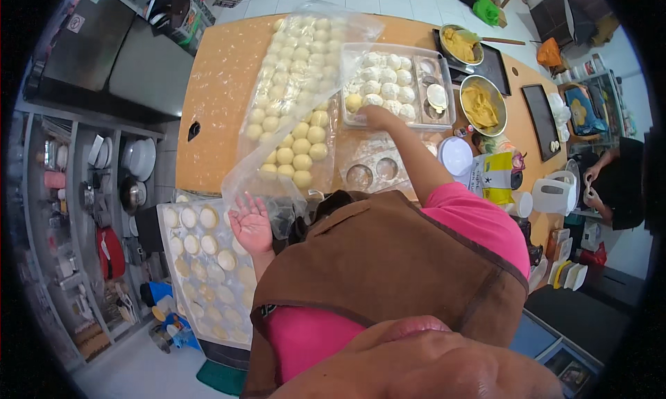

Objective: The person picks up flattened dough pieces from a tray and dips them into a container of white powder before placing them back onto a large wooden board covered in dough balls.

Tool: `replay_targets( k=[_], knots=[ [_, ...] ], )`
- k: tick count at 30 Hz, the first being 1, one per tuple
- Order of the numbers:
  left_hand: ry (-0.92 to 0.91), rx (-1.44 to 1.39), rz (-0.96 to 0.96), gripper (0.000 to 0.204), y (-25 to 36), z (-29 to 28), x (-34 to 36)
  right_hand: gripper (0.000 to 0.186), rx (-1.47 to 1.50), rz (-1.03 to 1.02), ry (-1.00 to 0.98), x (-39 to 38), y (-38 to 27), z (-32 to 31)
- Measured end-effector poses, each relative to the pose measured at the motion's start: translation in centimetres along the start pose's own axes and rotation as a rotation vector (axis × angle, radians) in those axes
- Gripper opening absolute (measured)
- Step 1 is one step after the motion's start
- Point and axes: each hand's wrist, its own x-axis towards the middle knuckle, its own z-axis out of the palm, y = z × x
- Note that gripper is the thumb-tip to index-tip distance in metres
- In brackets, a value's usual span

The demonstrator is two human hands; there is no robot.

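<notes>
My left hand [251, 225] is palm up with fingers spread at the near edge of the table, under the lower edge of a clear plastic sheet [298, 73]. The sheet is lifted over rows of pale yellow dough balls [298, 132]. My right hand [377, 114] reaches across into a clear plastic tray [447, 87] of white dough balls [388, 80], right beside a yellowish ball [354, 102] at the tray's near left corner. Its fingers are hidden from me behind the back of the hand.
A mould with round holes [374, 170] and a white lid [456, 155] lie near my right arm. Two metal bowls of yellow filling [480, 106] [460, 44] stand beyond. A tray of flattened dough discs [208, 260] sits lower left. Another person [610, 184] works at right. Shelves [83, 211] stand left.
</notes>
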Motion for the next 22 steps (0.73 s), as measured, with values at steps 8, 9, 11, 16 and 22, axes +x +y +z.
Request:
replay_targets(
  k=[8, 9, 11, 16, 22],
  knots=[
    [0.025, -0.013, 0.014, 0.021, 0.0, -0.6, -1.0, 0.041, -0.195, 0.078, -0.075, -2.2, -4.7, -0.1],
    [0.023, -0.011, 0.018, 0.021, 0.0, -0.6, -1.1, 0.042, -0.238, 0.073, -0.071, -2.1, -4.7, 0.0],
    [0.039, -0.018, 0.005, 0.019, -0.2, -0.3, -1.0, 0.042, -0.235, 0.066, -0.043, -1.1, -3.1, 1.1],
    [0.068, -0.032, 0.006, 0.018, -0.2, -0.1, -1.4, 0.05, -0.226, 0.056, -0.069, 0.6, -1.5, 2.2],
    [0.095, 0.011, 0.057, 0.018, -0.4, 0.0, -1.8, 0.071, 0.122, -0.123, -0.365, 3.0, 1.3, -0.6]
  ],
)
